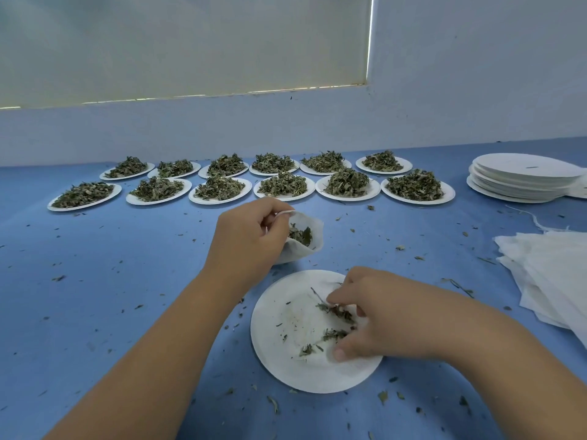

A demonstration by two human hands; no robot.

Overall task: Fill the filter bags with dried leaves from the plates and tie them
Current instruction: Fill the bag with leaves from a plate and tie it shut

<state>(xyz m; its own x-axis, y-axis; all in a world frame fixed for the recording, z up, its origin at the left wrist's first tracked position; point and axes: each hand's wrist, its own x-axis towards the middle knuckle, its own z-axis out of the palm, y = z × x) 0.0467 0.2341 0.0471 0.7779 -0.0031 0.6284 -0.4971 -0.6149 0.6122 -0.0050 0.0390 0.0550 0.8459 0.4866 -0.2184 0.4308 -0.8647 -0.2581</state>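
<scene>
Fingers (349,290) of R hand (381,315) pinch last leaves (336,312) off plate (279,360); L hand (251,233) grips filter bag (305,252) open; next: drop in

The pile of flat filter bags (552,274) runs off the right edge of the frame. The left hand (251,236) hides the left side of the open filter bag (306,246). The right hand (378,319) covers some leaves (335,312) and the right rim of the near plate (286,354).
</scene>
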